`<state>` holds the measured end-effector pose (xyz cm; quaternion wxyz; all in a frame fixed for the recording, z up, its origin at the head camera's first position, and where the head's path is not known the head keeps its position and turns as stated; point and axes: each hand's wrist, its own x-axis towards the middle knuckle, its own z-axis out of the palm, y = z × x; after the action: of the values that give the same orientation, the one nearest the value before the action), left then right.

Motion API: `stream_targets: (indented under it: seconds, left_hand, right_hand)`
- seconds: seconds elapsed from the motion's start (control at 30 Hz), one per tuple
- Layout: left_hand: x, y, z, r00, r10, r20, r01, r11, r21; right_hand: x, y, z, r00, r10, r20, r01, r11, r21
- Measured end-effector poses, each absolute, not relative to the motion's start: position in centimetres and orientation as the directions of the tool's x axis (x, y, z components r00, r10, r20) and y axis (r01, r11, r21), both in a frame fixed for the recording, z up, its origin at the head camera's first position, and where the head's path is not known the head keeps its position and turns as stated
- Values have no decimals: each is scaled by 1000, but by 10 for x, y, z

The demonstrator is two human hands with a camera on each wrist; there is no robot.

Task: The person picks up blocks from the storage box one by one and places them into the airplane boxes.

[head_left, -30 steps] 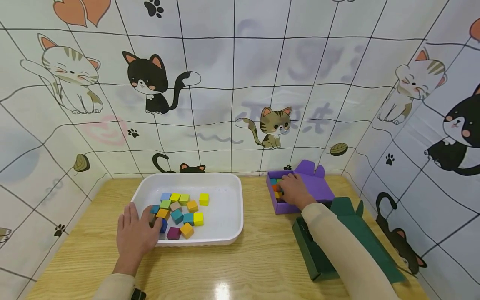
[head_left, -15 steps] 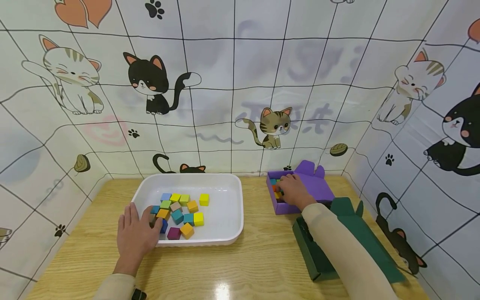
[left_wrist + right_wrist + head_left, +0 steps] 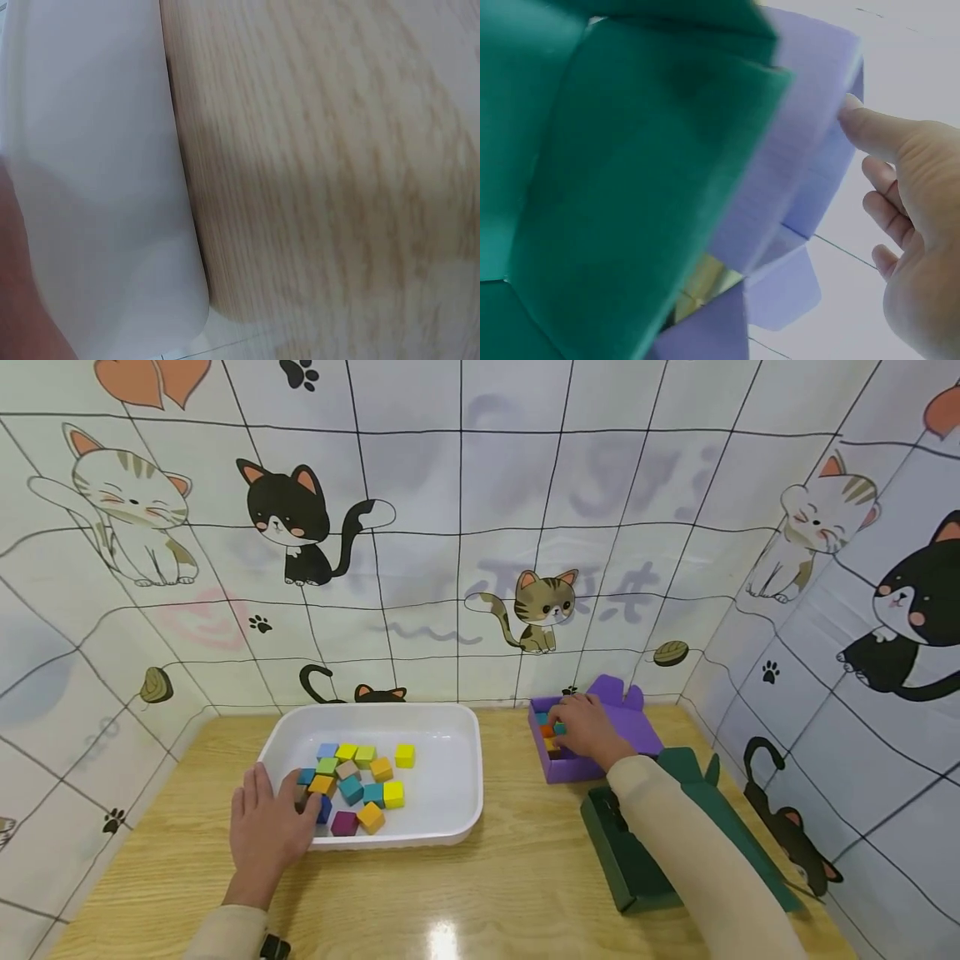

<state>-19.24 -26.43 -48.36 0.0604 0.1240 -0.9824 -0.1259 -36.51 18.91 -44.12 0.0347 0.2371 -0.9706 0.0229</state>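
While the left hand [image 3: 268, 827] lies relaxed over the white tray [image 3: 442, 777], beside its coloured blocks [image 3: 351, 790], the right hand [image 3: 588, 727] reaches into the purple box [image 3: 572, 771]; whether it pinches anything, I can't tell.

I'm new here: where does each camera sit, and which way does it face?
Head: on the person's head, facing forward and down at tray, purple box and green box; left hand, right hand and sleeves show.
Left wrist: on that wrist, facing tray and table; a sliver of hand shows.
Right wrist: on that wrist, facing both boxes; the right hand shows.
Head and right wrist share both boxes.
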Motion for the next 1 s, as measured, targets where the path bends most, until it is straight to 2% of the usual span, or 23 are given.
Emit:
stream_targets:
  seconds: [0.27,0.53,0.77,1.0]
  left_hand:
    - [-193,-267,-482,-966,-245,85,-216,941,261]
    - [-194,-263,-482,-968,-238,79,-212,945,250]
    - [-197,-259,-482,-966,-248,72,-224,942,251]
    - [-194,-257,-481,-965,-246,91,-217,944,249]
  right_hand:
    - [-358,173,-425,-871,-472,137,-484,872,-70]
    - [-344,130,-422,-833,-519,192,-536,843,-46]
    - [-326,70,-431,-792,-593,140,-606,792,-72]
    - [-298,18,-445,-742,-664,94,-669,742,-43]
